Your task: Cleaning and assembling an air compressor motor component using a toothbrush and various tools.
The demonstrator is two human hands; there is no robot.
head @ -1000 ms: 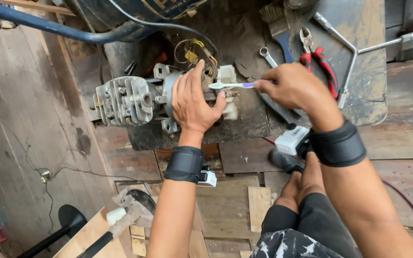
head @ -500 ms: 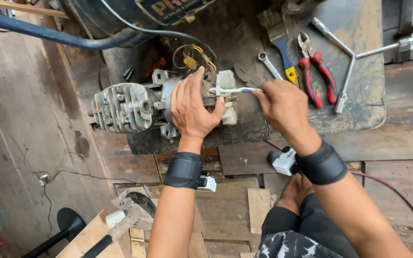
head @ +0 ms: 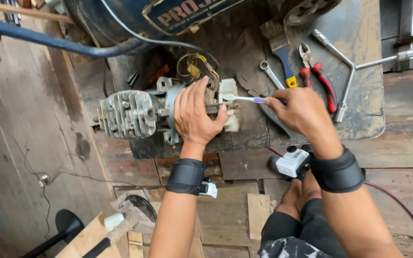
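Note:
My left hand [head: 196, 113] lies palm-down on a small grey engine [head: 129, 112], gripping its body just right of the finned cylinder head. My right hand [head: 302, 112] holds a toothbrush [head: 243, 99] with a white and purple handle. Its bristle end points left and touches the engine's right end, beside a white plastic part [head: 229, 88]. A bundle of yellow and red wires [head: 198, 67] rises behind the engine. Both wrists wear black bands carrying small white cameras.
On a dirty metal sheet [head: 359, 71] lie a paintbrush [head: 280, 45], a combination wrench [head: 271, 74], red-handled pliers [head: 315, 71] and a cross wrench [head: 354, 67]. A blue tank [head: 135, 16] and blue hose [head: 48, 40] stand behind. A hammer [head: 113, 231] lies on wood scraps, lower left.
My right hand has slid left and lower with the toothbrush, working its head against the engine's right end. The left hand keeps the same grip on the engine.

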